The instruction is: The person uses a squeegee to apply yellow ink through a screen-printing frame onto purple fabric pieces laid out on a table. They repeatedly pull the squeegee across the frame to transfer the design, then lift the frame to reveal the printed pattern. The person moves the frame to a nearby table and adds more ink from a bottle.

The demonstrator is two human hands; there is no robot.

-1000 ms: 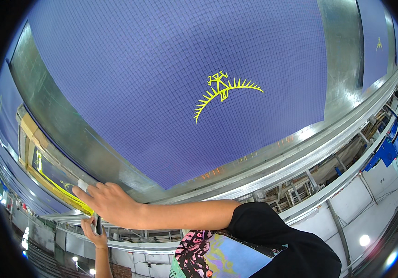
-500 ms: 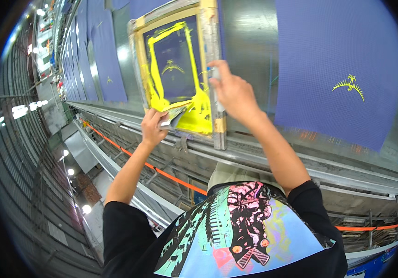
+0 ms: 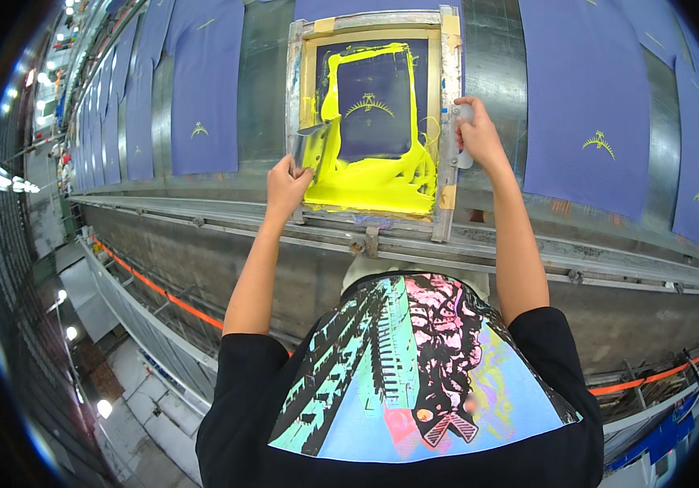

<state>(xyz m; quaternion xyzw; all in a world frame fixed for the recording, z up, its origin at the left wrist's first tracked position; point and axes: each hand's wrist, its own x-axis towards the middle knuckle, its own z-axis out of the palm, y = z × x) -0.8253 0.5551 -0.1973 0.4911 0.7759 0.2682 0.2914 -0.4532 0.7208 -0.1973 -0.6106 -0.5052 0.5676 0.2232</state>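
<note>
A screen printing frame (image 3: 448,73) lies on the long table in front of me, its mesh showing a dark rectangle with a small crown-like motif (image 3: 370,106). Bright yellow ink (image 3: 374,189) is pooled thickly along the near end and streaked around the rectangle. My left hand (image 3: 286,187) is closed on a grey squeegee (image 3: 311,148), tilted at the frame's left side, with ink by its blade. On the right, my right hand (image 3: 481,137) wraps round a pale handle (image 3: 463,154) fixed to the frame's side rail; some fingers are hidden behind it.
Purple fabric pieces (image 3: 585,98) with yellow motifs lie on the shiny metal table (image 3: 492,73) to the right; more purple pieces (image 3: 207,89) run off to the left. A metal rail (image 3: 528,259) follows the table's near edge. Below it runs an orange strip (image 3: 154,281).
The squeegee has gone from the ink at the near end to the frame's left side, standing steeper. My view has shifted, so the frame appears farther right. My right hand stays on the handle.
</note>
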